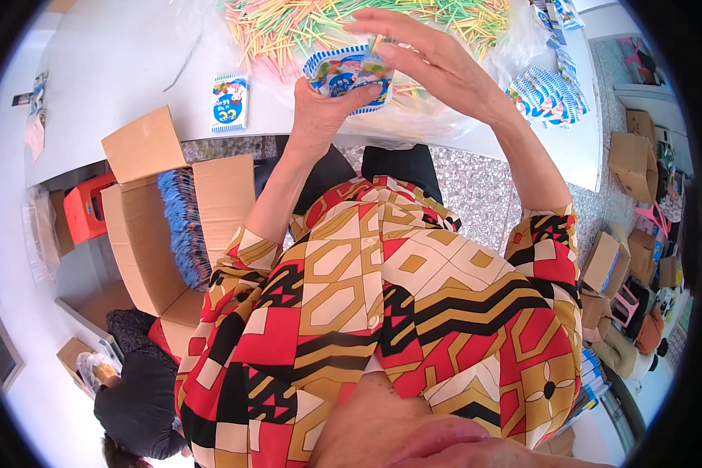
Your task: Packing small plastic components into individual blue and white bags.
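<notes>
My left hand [320, 117] grips a blue and white packet [335, 69] with striped edges and a colourful picture, thumb across its front. Over the packet's upper right edge, my right hand [448, 70] has thumb and fingers closed around a small bundle of thin pale sticks [377, 45]. How far the bundle sits inside the packet is hidden. Just beyond both hands spreads a large heap of thin pink, yellow and green sticks [277, 31]. A similar packet [229, 103] lies flat on the white table [132, 82], left of my left hand.
Fanned flat packets [550, 97] lie on clear plastic sheeting [515, 47] at the table's right. An open carton [136, 234] holding a row of blue packets [183, 226] stands at left, beside a red stool [88, 207]. A person in black [140, 402] is at lower left. Cartons [633, 168] line the right.
</notes>
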Tool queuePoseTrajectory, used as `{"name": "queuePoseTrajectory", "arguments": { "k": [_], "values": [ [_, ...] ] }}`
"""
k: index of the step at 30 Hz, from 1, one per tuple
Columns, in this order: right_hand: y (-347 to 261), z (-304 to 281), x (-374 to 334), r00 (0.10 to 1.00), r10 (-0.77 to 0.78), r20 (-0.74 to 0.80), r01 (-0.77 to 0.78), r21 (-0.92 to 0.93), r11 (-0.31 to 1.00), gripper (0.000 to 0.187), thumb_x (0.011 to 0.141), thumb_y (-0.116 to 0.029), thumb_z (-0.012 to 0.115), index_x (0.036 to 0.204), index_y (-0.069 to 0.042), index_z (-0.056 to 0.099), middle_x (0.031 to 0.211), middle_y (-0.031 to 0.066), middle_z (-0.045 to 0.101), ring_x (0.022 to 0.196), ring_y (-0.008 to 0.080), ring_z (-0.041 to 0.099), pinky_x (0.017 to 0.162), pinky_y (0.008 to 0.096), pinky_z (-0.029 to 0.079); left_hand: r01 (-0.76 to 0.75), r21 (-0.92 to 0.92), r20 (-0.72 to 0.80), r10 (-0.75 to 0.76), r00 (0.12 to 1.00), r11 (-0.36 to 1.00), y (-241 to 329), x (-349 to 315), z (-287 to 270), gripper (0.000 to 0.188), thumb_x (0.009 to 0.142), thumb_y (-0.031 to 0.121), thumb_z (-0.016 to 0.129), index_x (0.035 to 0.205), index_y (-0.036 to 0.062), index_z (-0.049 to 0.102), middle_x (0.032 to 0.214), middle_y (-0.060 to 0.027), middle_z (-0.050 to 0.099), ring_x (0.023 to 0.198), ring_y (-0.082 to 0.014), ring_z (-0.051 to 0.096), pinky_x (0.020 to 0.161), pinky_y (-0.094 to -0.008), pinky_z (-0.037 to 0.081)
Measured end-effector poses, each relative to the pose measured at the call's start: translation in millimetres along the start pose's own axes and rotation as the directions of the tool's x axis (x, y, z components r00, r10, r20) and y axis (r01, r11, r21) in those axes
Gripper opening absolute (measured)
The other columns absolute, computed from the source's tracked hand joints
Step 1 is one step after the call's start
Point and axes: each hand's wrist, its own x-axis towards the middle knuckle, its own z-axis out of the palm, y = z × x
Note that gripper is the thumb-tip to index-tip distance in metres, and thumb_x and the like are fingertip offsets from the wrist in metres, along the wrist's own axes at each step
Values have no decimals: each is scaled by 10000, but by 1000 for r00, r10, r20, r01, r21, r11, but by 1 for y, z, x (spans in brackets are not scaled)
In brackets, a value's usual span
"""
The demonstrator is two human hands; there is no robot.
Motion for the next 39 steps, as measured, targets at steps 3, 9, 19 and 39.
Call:
{"name": "queuePoseTrajectory", "arguments": {
  "k": [3, 9, 19, 39],
  "values": [
    [-6, -6, 1, 988, 153, -21, -145, 221, 964, 374, 909, -168, 533, 1246, -14, 483, 1193, 139, 511, 1070, 205, 503, 906, 322, 414, -21, -47, -20, 20, 1000, 999, 3, 1, 1, 369, 730, 21, 731, 1072, 13, 594, 962, -65, 660, 854, -126, 632, 781, -272, 522],
    [9, -7, -16, 985, 46, -164, -25, 127, 992, 385, 848, -84, 615, 1214, -23, 510, 1053, 47, 537, 913, 120, 511, 819, 257, 438, -6, -68, -16, 5, 1000, 998, 6, 0, -1, 368, 739, 10, 718, 1082, 10, 584, 981, -73, 658, 863, -134, 635, 786, -279, 525],
    [36, 0, -30, 960, 108, -259, -128, -61, 990, 249, 850, -75, 597, 1096, -34, 590, 919, 28, 580, 791, 110, 557, 714, 239, 463, -25, -48, -29, 24, 999, 999, 5, -2, 3, 362, 745, 6, 712, 1083, 1, 581, 974, -77, 658, 863, -135, 635, 790, -288, 527],
    [37, 22, -97, 954, 174, -244, -67, 392, 917, 185, 772, -118, 707, 884, -52, 576, 867, -2, 585, 768, 67, 544, 660, 225, 448, 179, 159, 17, -184, 983, 971, -27, -11, 24, 401, 725, -56, 677, 1095, -11, 526, 1013, -88, 602, 894, -173, 606, 829, -325, 496]
  ]
}}
